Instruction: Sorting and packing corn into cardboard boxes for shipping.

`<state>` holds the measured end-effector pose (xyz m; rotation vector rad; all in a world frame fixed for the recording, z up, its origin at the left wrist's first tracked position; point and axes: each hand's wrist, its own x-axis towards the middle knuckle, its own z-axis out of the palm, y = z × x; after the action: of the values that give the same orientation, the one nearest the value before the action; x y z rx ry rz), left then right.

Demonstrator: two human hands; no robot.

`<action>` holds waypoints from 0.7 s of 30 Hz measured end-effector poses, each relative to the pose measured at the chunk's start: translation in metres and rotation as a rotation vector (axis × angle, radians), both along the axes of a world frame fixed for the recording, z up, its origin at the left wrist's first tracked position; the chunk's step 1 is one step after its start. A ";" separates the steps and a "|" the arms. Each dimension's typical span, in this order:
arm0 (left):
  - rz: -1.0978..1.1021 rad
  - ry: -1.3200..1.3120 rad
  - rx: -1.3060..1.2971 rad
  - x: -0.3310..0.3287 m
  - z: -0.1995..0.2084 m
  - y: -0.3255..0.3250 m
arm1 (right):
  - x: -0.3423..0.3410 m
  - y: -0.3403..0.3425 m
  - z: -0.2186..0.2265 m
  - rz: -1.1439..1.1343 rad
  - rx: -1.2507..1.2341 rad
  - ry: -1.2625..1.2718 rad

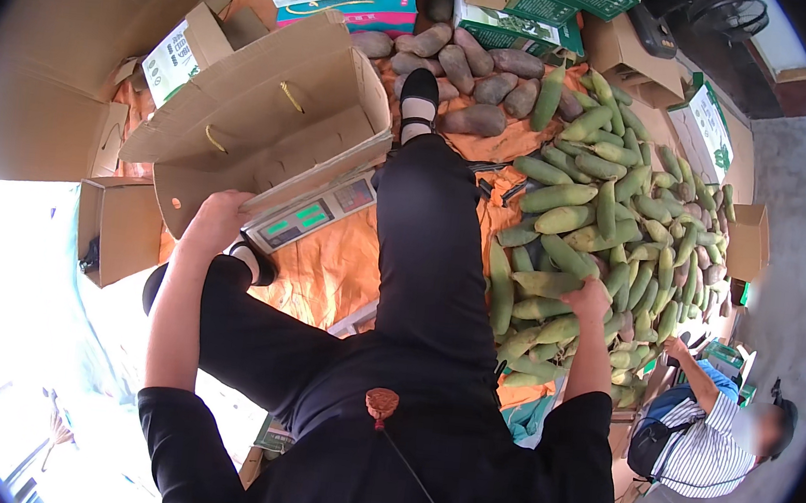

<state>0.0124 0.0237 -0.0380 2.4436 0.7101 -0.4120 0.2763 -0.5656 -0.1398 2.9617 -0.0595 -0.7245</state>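
Observation:
An open cardboard box with yellow cord handles stands on a digital scale whose display glows green. My left hand is closed on the box's near edge; part of its fingers is hidden. To my right lies a large heap of green radishes. At the heap's near left side, my right hand is closed round the thick end of a green radish. That radish still lies among the others.
Dark reddish radishes lie on an orange sheet beyond my foot. Another cardboard box stands left of the scale. Printed cartons line the far side. At right, a person in a striped shirt reaches toward the heap.

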 end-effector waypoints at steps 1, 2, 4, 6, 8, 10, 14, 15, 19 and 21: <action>0.005 -0.004 0.000 0.000 0.002 -0.001 | 0.008 0.011 0.012 0.042 -0.014 -0.027; -0.007 0.013 -0.004 0.001 0.005 -0.002 | 0.015 0.023 0.025 0.047 -0.014 -0.031; -0.013 0.020 -0.008 0.003 0.007 0.000 | 0.033 0.046 0.058 0.122 0.041 -0.161; -0.046 0.053 0.000 0.004 0.005 0.002 | 0.049 0.067 0.087 0.135 0.152 -0.298; -0.044 0.037 0.005 0.006 0.006 0.001 | 0.067 0.095 0.122 0.128 0.348 -0.333; -0.047 0.022 0.008 0.008 0.007 -0.001 | 0.074 0.137 0.162 0.222 0.574 -0.387; -0.030 0.025 0.002 0.009 0.009 -0.001 | 0.066 0.238 0.222 0.404 1.007 -0.254; -0.012 0.032 -0.006 0.007 0.010 -0.001 | 0.063 0.266 0.223 0.485 1.057 -0.254; 0.002 0.055 -0.011 0.005 0.010 0.001 | 0.037 0.377 0.216 0.835 0.992 -0.285; 0.021 0.081 -0.008 0.002 0.007 0.003 | 0.011 0.425 0.202 0.921 0.866 -0.281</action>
<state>0.0149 0.0267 -0.0311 2.4211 0.7661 -0.5077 0.2873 -0.1409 0.0620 3.1468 1.8552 -0.1901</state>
